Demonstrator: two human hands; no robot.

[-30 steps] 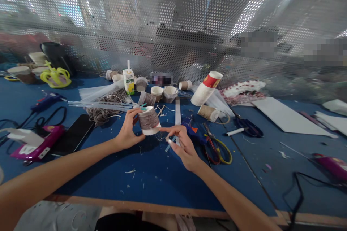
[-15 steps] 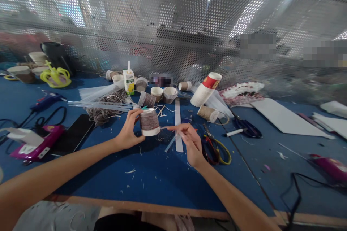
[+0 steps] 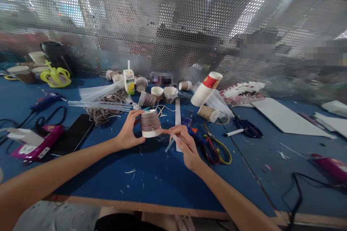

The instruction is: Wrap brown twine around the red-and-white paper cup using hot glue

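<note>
My left hand (image 3: 128, 130) grips an upside-down paper cup (image 3: 150, 124) wound with grey-brown yarn, its white rim showing at the bottom. Thumb and fingers hold it at the left side, above the table. My right hand (image 3: 187, 144) is at the cup's lower right, its index fingertip touching the yarn's edge just above the rim. The thumb and other fingers are bent in; a thin yarn strand between cup and fingers is mostly hidden now. Under the right hand lie a white strip (image 3: 178, 113) and a clear glue stick (image 3: 169, 145).
Right of my hand lie a blue glue gun (image 3: 199, 137) and scissors (image 3: 217, 148). Behind stand stacked paper cups (image 3: 203, 94), a drink carton (image 3: 129, 82) and several yarn-wrapped cups (image 3: 147, 99). Tangled yarn (image 3: 101, 113) and a dark phone (image 3: 74, 133) lie left. A perforated metal panel (image 3: 168, 25) stands behind.
My right hand has shifted slightly left and down, bringing its index fingertip from just beside the cup onto it. The cup has moved only a little in my left hand.
</note>
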